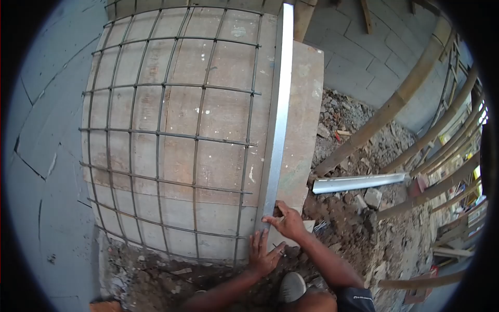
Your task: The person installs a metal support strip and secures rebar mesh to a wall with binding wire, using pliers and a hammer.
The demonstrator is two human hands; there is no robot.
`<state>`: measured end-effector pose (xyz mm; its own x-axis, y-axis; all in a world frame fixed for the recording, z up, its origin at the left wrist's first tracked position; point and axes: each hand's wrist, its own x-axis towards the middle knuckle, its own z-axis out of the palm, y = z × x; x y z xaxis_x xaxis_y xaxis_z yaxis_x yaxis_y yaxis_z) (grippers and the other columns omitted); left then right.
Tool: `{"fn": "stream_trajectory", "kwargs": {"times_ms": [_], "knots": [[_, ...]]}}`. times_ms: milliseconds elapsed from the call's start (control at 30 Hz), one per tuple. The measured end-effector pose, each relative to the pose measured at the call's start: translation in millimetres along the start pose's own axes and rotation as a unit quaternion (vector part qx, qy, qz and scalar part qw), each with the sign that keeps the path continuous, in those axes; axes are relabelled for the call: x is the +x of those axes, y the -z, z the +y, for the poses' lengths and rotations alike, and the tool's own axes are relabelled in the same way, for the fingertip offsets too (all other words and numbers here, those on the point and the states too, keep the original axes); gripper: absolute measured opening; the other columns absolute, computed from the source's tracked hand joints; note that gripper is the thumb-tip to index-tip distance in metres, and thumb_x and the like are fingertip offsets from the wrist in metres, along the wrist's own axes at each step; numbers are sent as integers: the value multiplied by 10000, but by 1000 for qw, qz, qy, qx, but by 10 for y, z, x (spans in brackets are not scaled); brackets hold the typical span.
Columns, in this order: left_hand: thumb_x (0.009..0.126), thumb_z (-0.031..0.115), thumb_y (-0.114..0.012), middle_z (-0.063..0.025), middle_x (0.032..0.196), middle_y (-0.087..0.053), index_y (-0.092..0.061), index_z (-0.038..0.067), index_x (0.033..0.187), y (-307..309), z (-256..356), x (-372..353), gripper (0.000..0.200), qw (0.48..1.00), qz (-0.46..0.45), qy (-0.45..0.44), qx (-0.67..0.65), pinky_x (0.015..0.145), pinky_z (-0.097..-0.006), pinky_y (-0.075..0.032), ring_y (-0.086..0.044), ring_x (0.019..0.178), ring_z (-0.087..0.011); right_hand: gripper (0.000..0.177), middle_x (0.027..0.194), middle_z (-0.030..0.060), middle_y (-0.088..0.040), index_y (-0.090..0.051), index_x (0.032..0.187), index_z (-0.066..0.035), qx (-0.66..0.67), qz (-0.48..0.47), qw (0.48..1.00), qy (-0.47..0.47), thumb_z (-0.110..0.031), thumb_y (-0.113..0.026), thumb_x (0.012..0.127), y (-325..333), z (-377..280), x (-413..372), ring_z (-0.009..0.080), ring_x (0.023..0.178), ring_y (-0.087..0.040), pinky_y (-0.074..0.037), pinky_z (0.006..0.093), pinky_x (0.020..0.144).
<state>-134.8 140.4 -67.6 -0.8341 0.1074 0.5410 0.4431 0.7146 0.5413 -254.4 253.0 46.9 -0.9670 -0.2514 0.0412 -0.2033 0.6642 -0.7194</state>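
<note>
A long silver metal channel (279, 114) lies lengthwise on the plywood panel (301, 104), to the right of a grid of steel rebar mesh (197, 138). At its near end, my right hand (289, 223) pinches the channel's right edge, thumb on top and fingers curled beside it. Just below, my left hand (264, 256) rests with fingers stretched up against the channel's end and thumb spread to the right. A thin dark sliver, like a nail, shows near the left thumb.
A shorter metal channel piece (358, 183) lies on the rubble (343, 125) at right. Several nails (320, 226) sit by my right forearm. Bamboo poles (395, 101) lean along the right side. Grey block walls (47, 156) stand left and behind. My shoe (292, 287) is below.
</note>
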Motion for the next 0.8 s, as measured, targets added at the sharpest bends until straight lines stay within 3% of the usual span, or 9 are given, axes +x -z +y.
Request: {"fn": "stream_trajectory", "kwargs": {"times_ms": [100, 167, 300, 333, 400, 533, 600, 700, 800], "knots": [[840, 258, -679, -259, 1522, -280, -714, 270, 1168, 462, -93, 91, 330, 984, -127, -22, -123, 1130, -629, -201, -232, 1419, -477, 584, 899, 155, -675, -589, 1195, -29, -15, 8, 1000, -1, -371, -815, 780, -10, -65, -22, 260, 822, -680, -531, 361, 736], [878, 250, -645, -222, 1538, -284, -708, 225, 1171, 762, -190, 213, 300, 945, -258, -107, -169, 1143, -596, -223, -197, 1445, -439, 622, 973, 173, -698, -603, 1189, -39, -62, 22, 998, -1, -457, -790, 768, -22, 14, -39, 338, 884, -692, -545, 403, 765], [843, 154, -656, -187, 1471, -421, -684, 162, 1185, 1027, -520, 519, 343, 884, -306, -246, -253, 1051, -473, -428, -483, 1289, -400, 642, 931, 180, -704, -652, 1127, -62, -90, 0, 993, -78, -575, -746, 752, 11, -58, -69, 378, 910, -680, -541, 421, 778], [833, 110, -647, -132, 1352, -568, -670, 126, 1178, 998, -591, 591, 346, 879, -289, -275, -263, 975, -430, -500, -627, 1110, -345, 634, 911, 179, -704, -675, 1080, -66, -129, 11, 988, -81, -609, -719, 757, -13, -35, -103, 374, 894, -683, -542, 426, 766], [828, 77, -642, -97, 1282, -627, -672, 124, 1165, 944, -728, 624, 342, 883, -264, -271, -278, 955, -422, -517, -659, 1046, -305, 650, 842, 171, -699, -719, 954, -72, -177, 47, 981, -60, -690, -651, 765, -85, -9, -139, 367, 835, -687, -542, 445, 734], [758, -23, -697, -94, 1135, -667, -680, 145, 1188, 1051, -664, 901, 462, 918, -177, -185, -303, 846, -390, -556, -670, 986, -281, 659, 764, 184, -677, -712, 893, -72, -207, 37, 973, -97, -713, -626, 767, -53, -63, -130, 394, 782, -669, -531, 469, 706], [742, -37, -718, -85, 1022, -660, -701, 140, 1153, 1097, -625, 1130, 448, 939, -73, -214, -258, 758, -349, -545, -664, 874, -267, 674, 738, 189, -661, -698, 857, -67, -193, 6, 974, -121, -729, -601, 774, -43, -102, -156, 400, 758, -657, -514, 481, 683], [777, -9, -731, -93, 931, -650, -725, 85, 1081, 1208, -669, 1496, 318, 943, -90, -222, -230, 677, -329, -518, -645, 798, -251, 687, 722, 187, -649, -688, 838, -65, -174, 54, 978, -103, -742, -586, 778, -123, -45, -179, 398, 744, -649, -501, 482, 668], [792, 7, -741, -108, 888, -655, -725, 37, 1041, 1347, -754, 1791, 251, 945, -123, -197, -231, 665, -332, -516, -652, 782, -247, 690, 732, 189, -648, -685, 830, -58, -154, 20, 978, -138, -739, -584, 785, -117, -107, -167, 391, 745, -648, -500, 470, 669]]}}
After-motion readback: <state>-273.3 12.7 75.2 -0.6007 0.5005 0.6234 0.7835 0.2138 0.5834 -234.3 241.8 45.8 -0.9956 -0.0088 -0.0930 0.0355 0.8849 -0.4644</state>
